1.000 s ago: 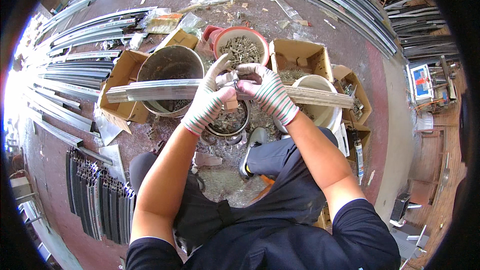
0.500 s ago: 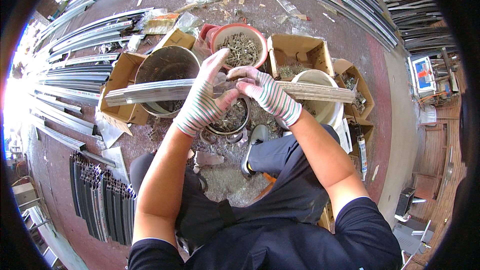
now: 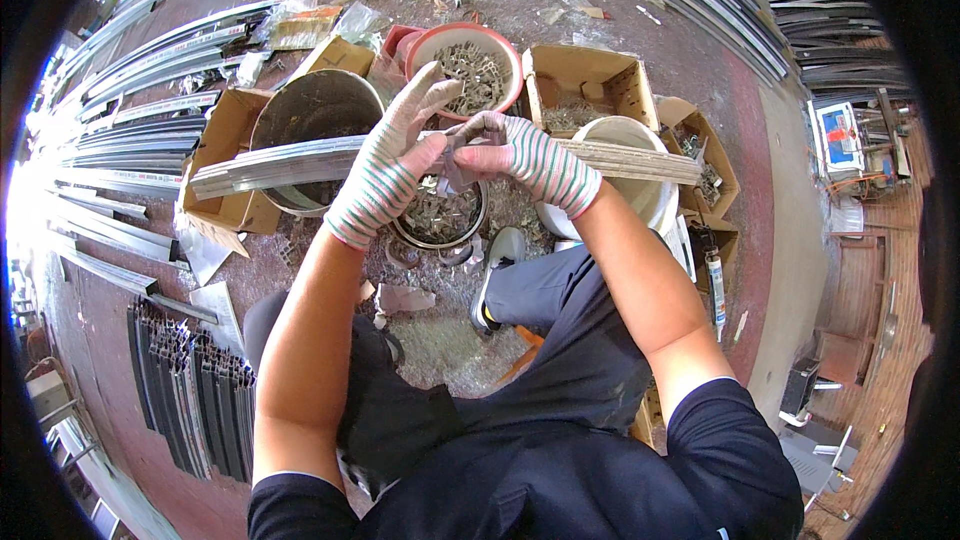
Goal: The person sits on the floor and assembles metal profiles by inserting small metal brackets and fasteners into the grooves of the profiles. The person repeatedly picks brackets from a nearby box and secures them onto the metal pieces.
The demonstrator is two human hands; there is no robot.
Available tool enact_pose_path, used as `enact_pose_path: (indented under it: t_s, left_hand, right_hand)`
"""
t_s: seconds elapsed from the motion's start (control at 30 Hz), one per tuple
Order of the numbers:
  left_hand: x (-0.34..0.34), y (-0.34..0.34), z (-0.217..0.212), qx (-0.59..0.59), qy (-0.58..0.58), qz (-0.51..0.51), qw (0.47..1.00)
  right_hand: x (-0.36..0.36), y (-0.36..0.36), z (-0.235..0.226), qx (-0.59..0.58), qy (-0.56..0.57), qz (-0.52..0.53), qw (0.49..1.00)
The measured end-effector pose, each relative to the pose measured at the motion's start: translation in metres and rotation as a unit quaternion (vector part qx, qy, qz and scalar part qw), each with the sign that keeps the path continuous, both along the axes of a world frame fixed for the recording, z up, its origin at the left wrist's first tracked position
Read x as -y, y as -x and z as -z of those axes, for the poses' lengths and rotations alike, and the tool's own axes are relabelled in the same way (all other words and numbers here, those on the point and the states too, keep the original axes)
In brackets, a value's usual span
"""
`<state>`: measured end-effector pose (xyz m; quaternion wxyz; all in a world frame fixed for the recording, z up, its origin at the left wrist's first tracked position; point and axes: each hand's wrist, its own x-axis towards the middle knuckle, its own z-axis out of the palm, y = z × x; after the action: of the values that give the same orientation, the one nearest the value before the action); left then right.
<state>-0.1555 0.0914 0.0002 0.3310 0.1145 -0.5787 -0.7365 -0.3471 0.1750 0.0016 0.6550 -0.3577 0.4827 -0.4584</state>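
My left hand (image 3: 383,162), in a white glove with green and pink stripes, has its fingers stretched out and apart. Its thumb reaches to the edge of a small grey metal piece (image 3: 457,168). My right hand (image 3: 545,165), gloved alike, pinches that piece between thumb and bent fingers. The piece is partly hidden, so its exact shape cannot be made out. Behind both hands a bundle of long metal strips (image 3: 270,165) lies across the bucket tops. Just below the hands stands a round pot (image 3: 484,220) with small metal bits in it.
A red-rimmed basin (image 3: 513,50) of small metal parts stands beyond the hands. To its left is a dark bucket (image 3: 270,130), to its right a cardboard box (image 3: 625,90) and a white bucket (image 3: 660,205). Stacked dark profiles (image 3: 190,395) lie at the left.
The left thumb has moved up and a little away from the right thumb. The small grey piece between the hands now shows more plainly. The whole view has shifted slightly.
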Motion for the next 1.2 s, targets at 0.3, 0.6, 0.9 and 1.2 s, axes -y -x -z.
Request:
enact_pose_path:
  t_s: [0.3,0.6,0.9,1.2]
  left_hand:
    - [0.002,0.004,0.002,0.035,0.043,0.016,0.998]
    - [0.011,-0.003,-0.002,0.004,0.015,-0.085,0.996]
    - [0.006,-0.004,-0.006,0.052,0.034,-0.072,0.995]
    - [0.011,-0.007,-0.006,0.053,0.029,-0.088,0.994]
  right_hand:
    - [0.001,-0.009,0.001,-0.104,-0.010,0.006,0.995]
    - [-0.003,0.089,0.006,-0.499,-0.076,0.044,0.862]
    - [0.004,0.075,0.076,-0.685,-0.121,0.047,0.717]
    - [0.004,0.078,0.082,-0.600,-0.101,0.003,0.794]
